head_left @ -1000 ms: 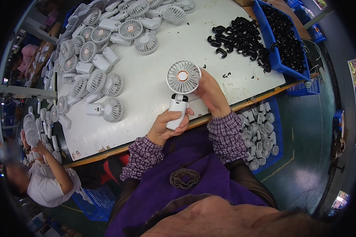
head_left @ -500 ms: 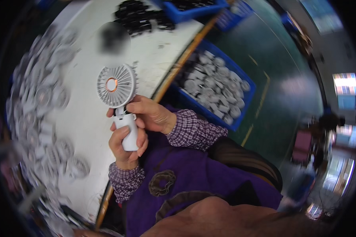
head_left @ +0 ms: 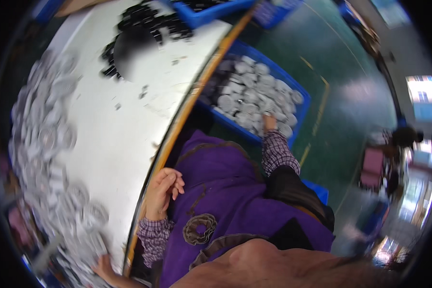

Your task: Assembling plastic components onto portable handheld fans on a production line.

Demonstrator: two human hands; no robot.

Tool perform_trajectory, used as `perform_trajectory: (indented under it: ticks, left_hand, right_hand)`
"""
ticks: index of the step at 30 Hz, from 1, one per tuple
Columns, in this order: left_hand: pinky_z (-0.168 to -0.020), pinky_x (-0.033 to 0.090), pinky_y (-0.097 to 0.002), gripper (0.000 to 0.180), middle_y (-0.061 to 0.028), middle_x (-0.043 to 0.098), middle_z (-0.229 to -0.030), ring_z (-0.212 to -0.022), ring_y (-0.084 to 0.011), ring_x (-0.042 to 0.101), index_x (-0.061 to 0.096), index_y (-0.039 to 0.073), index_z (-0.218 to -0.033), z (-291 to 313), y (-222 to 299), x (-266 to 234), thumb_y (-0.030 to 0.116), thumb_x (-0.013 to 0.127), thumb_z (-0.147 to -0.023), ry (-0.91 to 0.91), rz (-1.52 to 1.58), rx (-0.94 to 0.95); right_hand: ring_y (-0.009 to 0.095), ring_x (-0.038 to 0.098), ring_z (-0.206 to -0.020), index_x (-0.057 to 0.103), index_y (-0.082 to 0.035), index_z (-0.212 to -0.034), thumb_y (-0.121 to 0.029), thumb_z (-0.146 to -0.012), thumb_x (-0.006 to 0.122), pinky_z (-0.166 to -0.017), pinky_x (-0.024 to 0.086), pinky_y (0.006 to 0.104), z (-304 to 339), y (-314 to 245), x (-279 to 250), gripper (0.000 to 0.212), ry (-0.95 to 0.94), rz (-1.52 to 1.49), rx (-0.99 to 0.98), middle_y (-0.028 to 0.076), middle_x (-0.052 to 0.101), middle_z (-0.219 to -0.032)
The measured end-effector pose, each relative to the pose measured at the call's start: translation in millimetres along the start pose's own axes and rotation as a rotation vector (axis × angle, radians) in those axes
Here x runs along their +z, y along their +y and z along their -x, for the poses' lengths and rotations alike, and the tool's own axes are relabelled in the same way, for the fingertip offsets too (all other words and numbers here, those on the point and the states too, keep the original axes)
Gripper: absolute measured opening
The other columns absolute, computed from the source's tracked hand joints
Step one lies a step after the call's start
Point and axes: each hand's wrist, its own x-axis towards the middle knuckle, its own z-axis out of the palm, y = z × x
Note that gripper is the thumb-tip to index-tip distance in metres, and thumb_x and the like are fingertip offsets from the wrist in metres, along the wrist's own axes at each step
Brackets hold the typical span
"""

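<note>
Move the right hand [head_left: 270,121], its grip unclear, gently among the blue crate's [head_left: 303,109] handheld fans [head_left: 249,79]; left of it, the left hand [head_left: 164,189] curls loosely, empty.

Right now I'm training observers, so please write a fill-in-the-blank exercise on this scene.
The right hand reaches among white fans in a bin coloured ____.
The left hand extends from a sleeve patterned with ____.
The apron is ____.
Small parts heaped on the table are ____.

Missing words: blue; checks; purple; black.
</note>
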Motion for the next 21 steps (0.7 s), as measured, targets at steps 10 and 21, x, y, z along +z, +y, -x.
perform_trajectory:
  ticks: [10,21]
  left_hand:
    - [-0.049,0.044,-0.0204,0.02,-0.004,0.065,-0.077,-0.061,-0.0088,0.06,0.062,0.004,-0.097,158,-15,-76,0.022,0.058,-0.091,0.665,-0.31,0.14]
    - [-0.079,0.043,-0.0403,0.041,-0.0088,0.057,-0.1,-0.1,-0.0299,0.053,0.054,0.009,-0.103,295,-15,-207,0.006,0.068,-0.064,1.734,-1.506,0.19]
  right_hand:
    - [0.026,0.063,-0.075,0.071,-0.006,-0.084,-0.034,-0.075,0.068,-0.071,0.05,0.0389,-36,-86,55,0.03,-0.247,0.168,-0.425,0.016,0.067,-0.092]
    - [0.026,0.063,-0.088,0.055,0.001,-0.114,-0.019,-0.093,0.049,-0.066,0.053,0.033,-25,-203,-185,0.03,-0.346,-1.335,0.353,0.015,0.06,-0.11]
